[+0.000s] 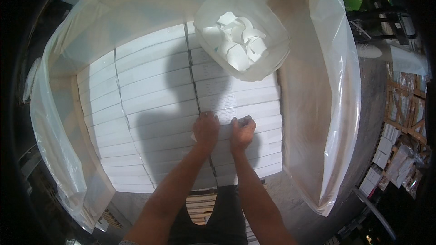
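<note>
Though I cannot tell either grip, left hand (pixel 206 129) and right hand (pixel 242 134) flank a label (pixel 226 114), well inside the liner edge (pixel 347 122).

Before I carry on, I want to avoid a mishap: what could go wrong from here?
The label by the left hand and right hand might crease or sit crooked if pressed unevenly. The open bag of white scraps, beyond the hands, could spill onto the boxes if knocked.

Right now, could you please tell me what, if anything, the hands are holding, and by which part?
It cannot be told: the left hand and right hand are at opposite sides of a white label, but any grip is unclear.
</note>
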### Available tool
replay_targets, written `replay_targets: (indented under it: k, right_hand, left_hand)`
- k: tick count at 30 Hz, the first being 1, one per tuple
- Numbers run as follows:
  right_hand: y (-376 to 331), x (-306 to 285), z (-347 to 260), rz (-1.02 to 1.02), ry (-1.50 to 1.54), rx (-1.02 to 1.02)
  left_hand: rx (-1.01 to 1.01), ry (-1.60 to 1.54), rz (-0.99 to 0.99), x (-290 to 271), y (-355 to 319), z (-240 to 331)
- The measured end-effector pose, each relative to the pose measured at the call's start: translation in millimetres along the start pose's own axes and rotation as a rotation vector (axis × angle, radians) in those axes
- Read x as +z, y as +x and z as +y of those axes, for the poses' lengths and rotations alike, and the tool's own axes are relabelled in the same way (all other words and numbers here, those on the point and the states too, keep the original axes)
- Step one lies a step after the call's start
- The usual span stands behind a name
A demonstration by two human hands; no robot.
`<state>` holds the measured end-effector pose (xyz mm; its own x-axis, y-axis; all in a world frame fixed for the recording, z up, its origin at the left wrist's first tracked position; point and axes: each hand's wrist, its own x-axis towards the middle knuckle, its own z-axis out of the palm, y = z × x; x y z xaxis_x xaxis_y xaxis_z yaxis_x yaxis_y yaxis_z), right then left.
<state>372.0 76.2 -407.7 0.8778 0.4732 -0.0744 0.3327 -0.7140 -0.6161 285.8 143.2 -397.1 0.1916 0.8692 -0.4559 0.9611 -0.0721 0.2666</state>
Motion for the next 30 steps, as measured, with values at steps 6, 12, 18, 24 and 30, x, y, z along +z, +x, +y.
replay_targets:
  k: [6, 12, 18, 24, 30]
  right_hand:
    - [11, -10, 4, -0.156, 0.204, 0.065]
    - [13, -8, -51, -0.669, 0.982, 0.687]
    - [-12, 31, -31, -0.937, 1.234, 0.809]
    - [-48, -26, -40, -0.957, 0.940, 0.692]
    - [-98, -116, -48, -1.008, 0.721, 0.636]
  left_hand:
    - [-0.135, -0.026, -0.005, -16, -3, -9]
    - [-0.268, -0.256, -0.113, -26, -5, -51]
    - [-0.237, -0.266, -0.171, -39, -27, -87]
    - [-0.145, -0.494, -0.264, -37, -78, -136]
    - [-0.412, -1.085, -0.657, -112, -137, -114]
